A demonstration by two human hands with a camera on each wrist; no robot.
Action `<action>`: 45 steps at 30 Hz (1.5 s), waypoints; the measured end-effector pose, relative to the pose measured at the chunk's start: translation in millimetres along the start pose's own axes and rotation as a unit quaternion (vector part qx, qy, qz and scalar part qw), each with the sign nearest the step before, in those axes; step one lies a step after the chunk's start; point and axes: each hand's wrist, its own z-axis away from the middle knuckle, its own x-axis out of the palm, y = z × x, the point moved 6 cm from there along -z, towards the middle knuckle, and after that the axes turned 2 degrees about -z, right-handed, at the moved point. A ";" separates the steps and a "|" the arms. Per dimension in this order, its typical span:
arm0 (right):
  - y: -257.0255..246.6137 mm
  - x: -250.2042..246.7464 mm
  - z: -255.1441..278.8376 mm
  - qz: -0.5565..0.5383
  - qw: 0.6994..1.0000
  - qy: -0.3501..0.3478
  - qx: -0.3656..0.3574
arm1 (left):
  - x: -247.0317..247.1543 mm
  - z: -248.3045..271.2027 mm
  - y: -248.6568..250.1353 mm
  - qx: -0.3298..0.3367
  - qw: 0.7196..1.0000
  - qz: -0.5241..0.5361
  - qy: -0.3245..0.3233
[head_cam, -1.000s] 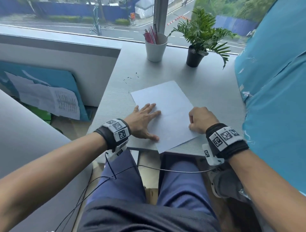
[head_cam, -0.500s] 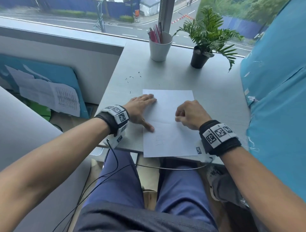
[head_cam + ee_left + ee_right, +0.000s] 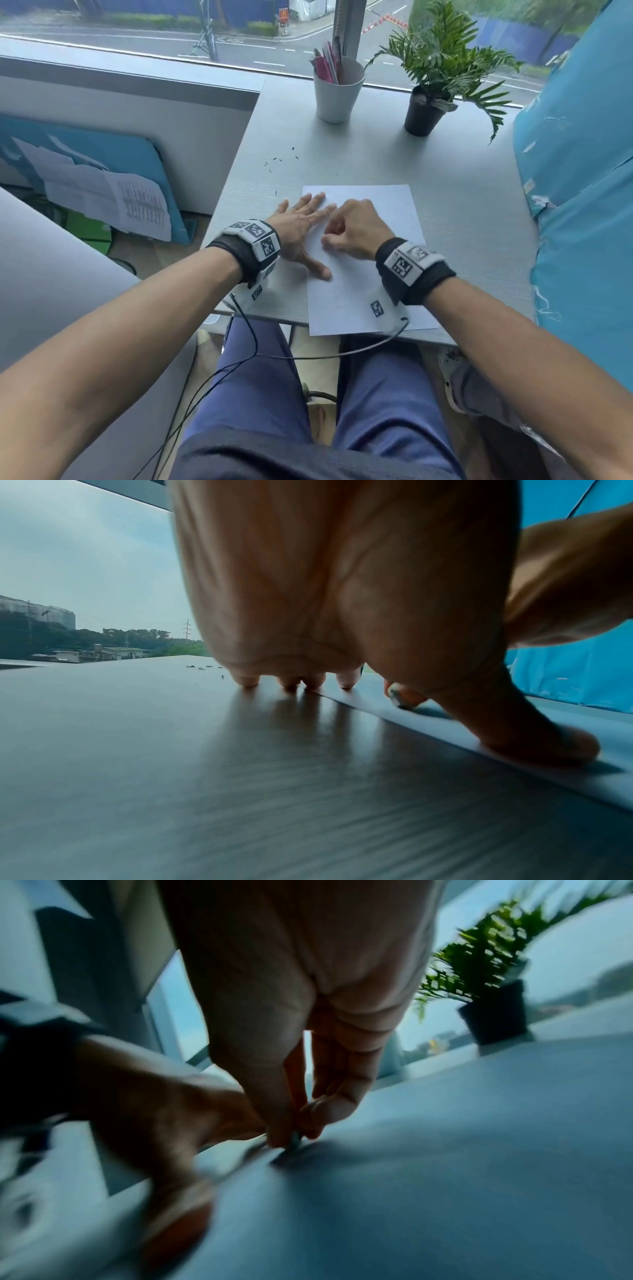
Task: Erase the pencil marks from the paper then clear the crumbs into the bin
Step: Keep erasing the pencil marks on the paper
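A white sheet of paper (image 3: 383,219) lies squarely on the grey desk (image 3: 462,212), its near edge over the desk's front. My left hand (image 3: 301,226) lies flat with spread fingers across the paper's left edge, thumb (image 3: 534,739) pressing on the sheet. My right hand (image 3: 352,229) is curled, pinching a small dark eraser (image 3: 294,1141) whose tip touches the paper just beside the left hand. Faint pencil lines (image 3: 337,291) show near the wrist. Dark crumbs (image 3: 281,161) are scattered on the desk beyond the sheet's far left corner. No bin is in view.
A white cup of pens (image 3: 337,89) and a potted fern (image 3: 424,109) stand at the desk's far edge by the window. A blue covered surface (image 3: 582,205) rises along the right side. Papers lean against a low wall (image 3: 113,202) on the left floor.
The paper has been turned from skewed to square with the desk. My right hand moved left and forward across the sheet to beside my left hand, which shifted further up the left edge.
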 end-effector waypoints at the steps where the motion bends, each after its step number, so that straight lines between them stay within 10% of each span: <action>1: 9.8 -8.6 -7.3 0.003 0.999 0.023 0.022 | 0.3 0.1 0.4 -0.002 1.000 0.003 -0.001; 4: 28.6 -26.4 -16.0 0.007 0.993 0.086 0.075 | 0.5 -0.6 4.2 -0.009 1.000 0.008 -0.002; 8: -3.7 7.0 6.2 0.029 0.999 -0.037 -0.004 | -0.8 -1.3 5.5 -0.016 1.000 -0.004 -0.011; 13: 26.0 -28.1 -14.0 0.017 0.995 0.061 0.078 | -1.1 -1.9 6.4 -0.029 1.000 -0.006 -0.008; 17: -8.2 10.9 11.7 0.032 0.998 -0.054 -0.005 | -0.4 -1.5 8.1 -0.030 0.999 -0.020 -0.015; 22: 24.7 -25.6 -14.1 0.014 0.995 0.064 0.076 | 4.1 -3.6 9.2 -0.046 0.999 -0.018 -0.017; 26: -6.2 10.6 10.1 0.035 0.998 -0.057 -0.007 | 1.6 -3.5 11.5 -0.049 0.998 -0.028 -0.029; 30: 30.5 -31.2 -16.3 0.016 0.995 0.061 0.073 | 2.3 -2.4 11.4 -0.052 0.998 -0.017 -0.022; 35: 0.5 6.3 8.3 0.031 0.998 -0.057 -0.011 | 1.7 -2.1 11.8 -0.053 0.997 -0.033 -0.035; 39: 29.7 -29.8 -15.4 0.015 0.996 0.064 0.055 | 0.7 -1.0 14.1 -0.062 0.997 -0.027 -0.032; 45: 13.5 -7.7 -3.4 0.033 0.999 -0.022 0.012 | -2.0 -1.2 17.8 -0.067 0.995 -0.047 -0.048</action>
